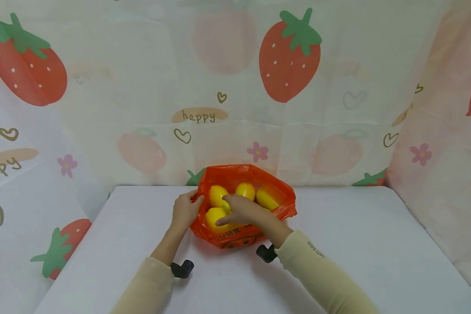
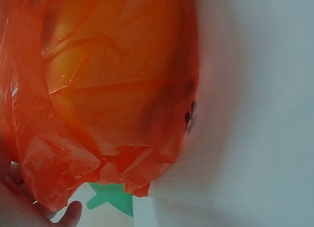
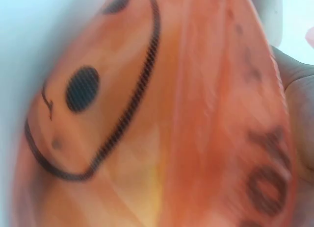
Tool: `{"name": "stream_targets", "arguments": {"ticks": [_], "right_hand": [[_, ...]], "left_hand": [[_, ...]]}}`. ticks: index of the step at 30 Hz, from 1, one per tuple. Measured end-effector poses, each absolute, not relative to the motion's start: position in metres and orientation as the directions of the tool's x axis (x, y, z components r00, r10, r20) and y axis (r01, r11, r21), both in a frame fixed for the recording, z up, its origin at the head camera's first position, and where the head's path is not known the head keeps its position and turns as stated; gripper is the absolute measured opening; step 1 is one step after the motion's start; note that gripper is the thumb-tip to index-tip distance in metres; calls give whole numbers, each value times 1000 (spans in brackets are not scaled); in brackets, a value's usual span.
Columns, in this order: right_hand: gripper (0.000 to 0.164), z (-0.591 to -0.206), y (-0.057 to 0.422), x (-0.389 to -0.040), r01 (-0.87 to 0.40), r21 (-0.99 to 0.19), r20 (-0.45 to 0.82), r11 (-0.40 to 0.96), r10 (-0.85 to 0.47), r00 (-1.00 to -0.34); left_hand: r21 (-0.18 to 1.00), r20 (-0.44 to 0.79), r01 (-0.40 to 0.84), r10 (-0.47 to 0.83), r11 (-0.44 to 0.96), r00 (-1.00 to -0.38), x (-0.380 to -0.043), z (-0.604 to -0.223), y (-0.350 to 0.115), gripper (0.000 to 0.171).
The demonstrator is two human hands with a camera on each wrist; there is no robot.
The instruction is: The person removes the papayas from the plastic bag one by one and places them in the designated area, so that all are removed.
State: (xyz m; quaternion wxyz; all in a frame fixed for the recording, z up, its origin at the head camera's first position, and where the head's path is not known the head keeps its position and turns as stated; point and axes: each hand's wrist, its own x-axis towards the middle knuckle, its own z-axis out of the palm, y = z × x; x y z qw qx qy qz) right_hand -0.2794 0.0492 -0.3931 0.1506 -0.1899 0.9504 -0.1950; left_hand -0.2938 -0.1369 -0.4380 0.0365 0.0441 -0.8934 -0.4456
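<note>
A red-orange plastic bag (image 1: 247,171) stands with its mouth open, several smooth yellow fruits inside, one a longer fruit (image 1: 267,197) on the right. At the bag's left rim, my left hand (image 1: 185,211) pinches the plastic between thumb and fingers; in the left wrist view that hand (image 2: 19,202) shows at the lower left. My right hand (image 1: 245,210) reaches over the front rim into the bag, thumb and fingers spread apart above the front-left yellow fruit (image 1: 213,216). In the right wrist view, the bag's printed side (image 3: 196,114) covers most of the right hand (image 3: 301,119).
The bag sits near the back edge of a white table (image 1: 337,253). Behind it hangs a strawberry-print curtain (image 1: 235,144), which also lines both sides. A black wrist mount (image 1: 183,269) hangs under the left wrist, another black mount (image 1: 266,253) under the right.
</note>
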Motion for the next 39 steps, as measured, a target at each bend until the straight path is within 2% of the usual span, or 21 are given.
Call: {"name": "stream_targets", "arguments": {"ticks": [7,27,39], "right_hand": [[84,-403,38,-277,-293,-355,-244,887,-391,-887],[83,-417,24,-281,-290,-211,-284,933,-343,-896],[74,-416,26,-283,-297,-246,-282,923,-361,-889]], "left_hand": [[791,87,-11,-130,612,-988,-293,-440,-136,40],[813,107,10,-133,582,-985,-295,-443,-137,37],[836,73,-10,-129,548,-989,-294,-445,-139,38]]}}
